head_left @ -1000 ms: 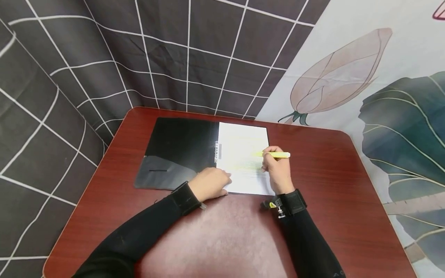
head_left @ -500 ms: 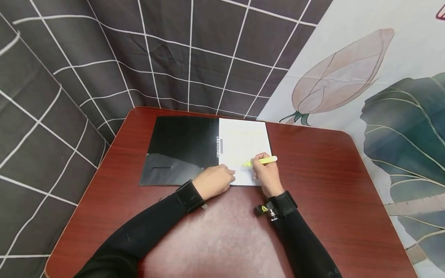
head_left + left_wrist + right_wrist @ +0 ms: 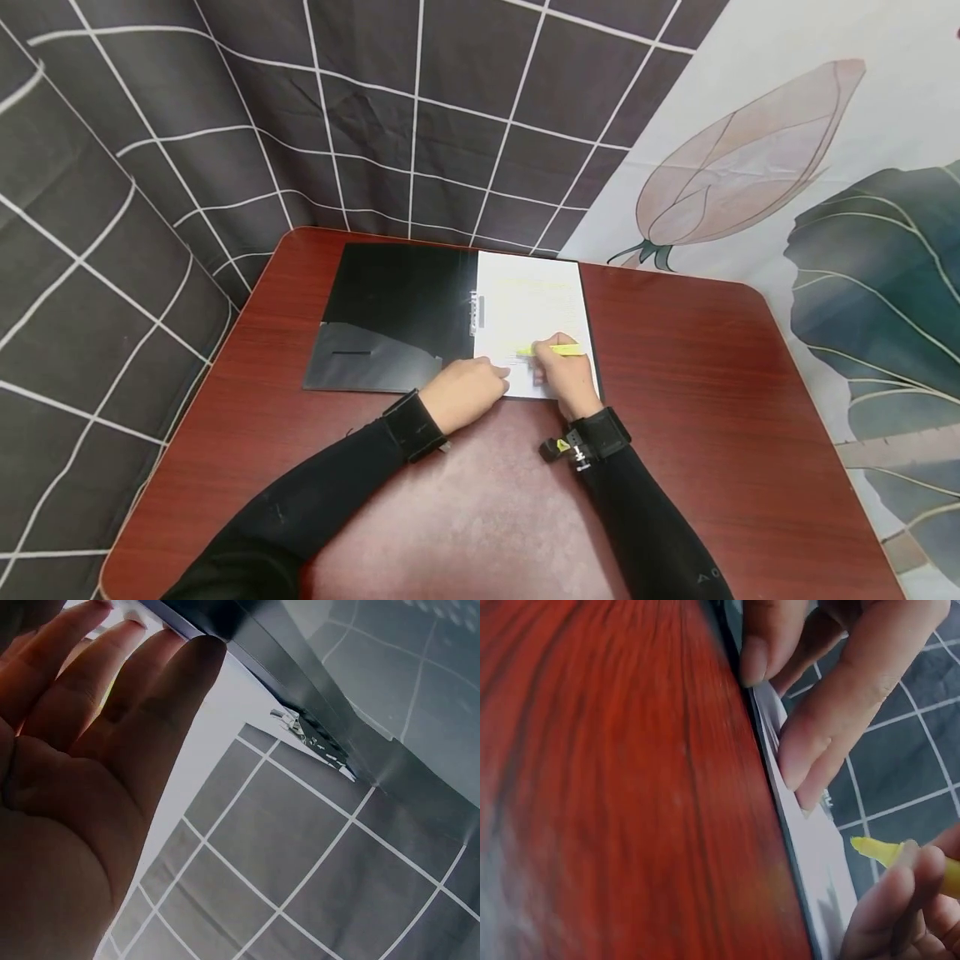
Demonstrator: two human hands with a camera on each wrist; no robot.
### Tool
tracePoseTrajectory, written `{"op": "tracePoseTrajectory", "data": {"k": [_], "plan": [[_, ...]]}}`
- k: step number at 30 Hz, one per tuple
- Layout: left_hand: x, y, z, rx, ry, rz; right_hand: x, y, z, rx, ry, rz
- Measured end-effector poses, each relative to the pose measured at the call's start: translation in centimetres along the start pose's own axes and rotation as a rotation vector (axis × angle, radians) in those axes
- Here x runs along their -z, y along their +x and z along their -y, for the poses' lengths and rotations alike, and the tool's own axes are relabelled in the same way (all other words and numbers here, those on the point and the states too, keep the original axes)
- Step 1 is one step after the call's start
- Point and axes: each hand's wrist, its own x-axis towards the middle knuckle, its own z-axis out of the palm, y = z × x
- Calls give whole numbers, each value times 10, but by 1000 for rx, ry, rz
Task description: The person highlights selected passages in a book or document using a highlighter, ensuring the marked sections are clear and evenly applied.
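A black ring binder (image 3: 397,287) lies spread open on the table, with white paper (image 3: 528,292) filling its right side. My right hand (image 3: 568,382) holds a yellow highlighter (image 3: 567,350) like a pen over the lower part of the page, its tip pointing left. In the right wrist view the highlighter (image 3: 952,877) shows its yellow tip near the sheets. My left hand (image 3: 463,393) rests at the lower left corner of the paper, fingers on the sheet and thumb by the binder's near edge. The left wrist view shows the palm of this hand (image 3: 82,780) with fairly straight fingers.
The metal ring clip (image 3: 474,313) sits at the binder's spine, and a grey pocket (image 3: 367,360) covers its lower left. The reddish wooden table (image 3: 690,400) meets a dark grid-patterned curtain (image 3: 450,150) and a white floral cloth (image 3: 735,167) behind.
The binder has slid slightly towards the back of the table. My right hand with the highlighter has moved left and lower on the page; my left hand stays at the paper's corner.
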Motion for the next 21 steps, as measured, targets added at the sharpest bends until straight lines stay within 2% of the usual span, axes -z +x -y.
{"op": "tracePoseTrajectory", "data": {"k": [7,10,14,17,21], "plan": [[-5,2,0,40,-74,-26,-4,4,-5,22,-9,-5],[-7,2,0,43,-49,-24,-3,13,-18,25,-1,-5],[-9,1,-1,28,-13,0,0,33,-42,-26,6,-20],[-9,2,-2,17,-7,4,2,42,-50,-54,-23,-36],[-11,2,-2,14,9,-7,0,42,-48,-46,-46,-38]]}}
